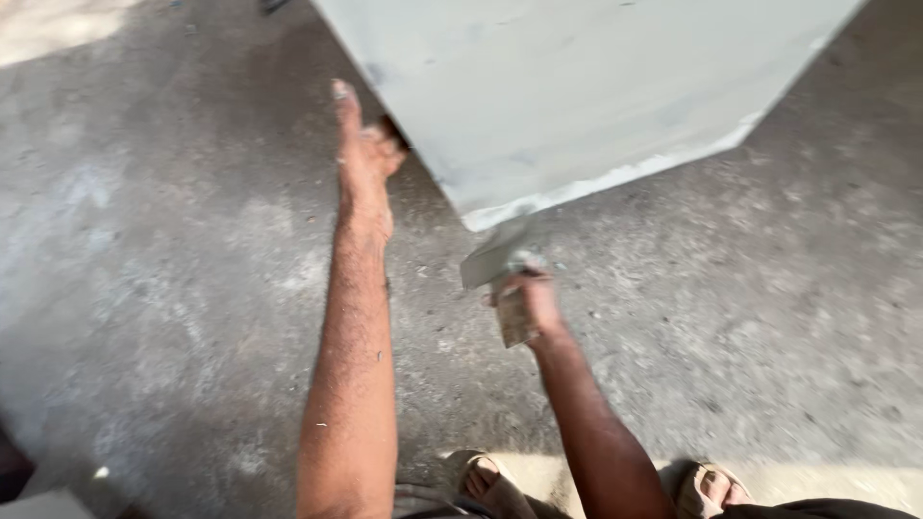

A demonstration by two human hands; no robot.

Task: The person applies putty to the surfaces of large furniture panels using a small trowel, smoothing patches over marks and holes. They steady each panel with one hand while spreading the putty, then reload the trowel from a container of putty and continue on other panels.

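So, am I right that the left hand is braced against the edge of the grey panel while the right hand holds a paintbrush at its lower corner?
Not quite: the head view shows the right hand holding a putty knife, not a paintbrush, at the lower corner. The left hand is indeed braced against the edge of the grey panel.

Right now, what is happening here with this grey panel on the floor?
A person stands over a pale grey panel on a concrete floor. The left hand is against the panel's left edge. The right hand holds a putty knife, its blade at the panel's lower corner, where the edge looks whitish. The picture is blurred.
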